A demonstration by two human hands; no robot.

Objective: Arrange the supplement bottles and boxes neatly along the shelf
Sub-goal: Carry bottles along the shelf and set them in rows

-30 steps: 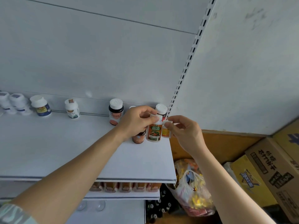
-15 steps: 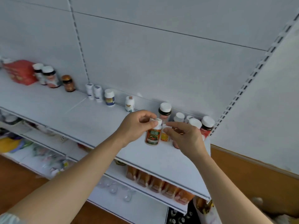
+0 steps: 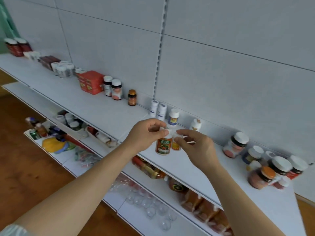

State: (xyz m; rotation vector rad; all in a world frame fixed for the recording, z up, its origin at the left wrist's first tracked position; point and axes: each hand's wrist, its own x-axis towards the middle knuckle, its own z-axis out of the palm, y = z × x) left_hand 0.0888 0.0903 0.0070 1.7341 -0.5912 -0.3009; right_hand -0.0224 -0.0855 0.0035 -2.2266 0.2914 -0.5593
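My left hand (image 3: 146, 134) grips the white cap of a bottle with an orange and green label (image 3: 163, 144), held just above the white shelf (image 3: 105, 114). Beside it my right hand (image 3: 196, 147) pinches the cap of a smaller yellow-labelled bottle (image 3: 176, 144). The two bottles touch side by side. Along the shelf's back wall stand two slim white bottles (image 3: 158, 109), a white bottle with a yellow label (image 3: 173, 117), a small white bottle (image 3: 196, 125), an amber bottle (image 3: 132, 97), two dark bottles (image 3: 112, 88) and red boxes (image 3: 90, 82).
A crowded cluster of bottles (image 3: 269, 166) stands at the shelf's right end. More bottles and a dark box (image 3: 49, 61) line the far left. Lower shelves hold packaged goods (image 3: 201, 203), clear cups (image 3: 150, 206) and bins of items (image 3: 71, 121). The floor (image 3: 20, 164) is wooden.
My view has swung left along the shelf, and both hands have carried their bottles leftward away from the right-end cluster. Both grips are unchanged.
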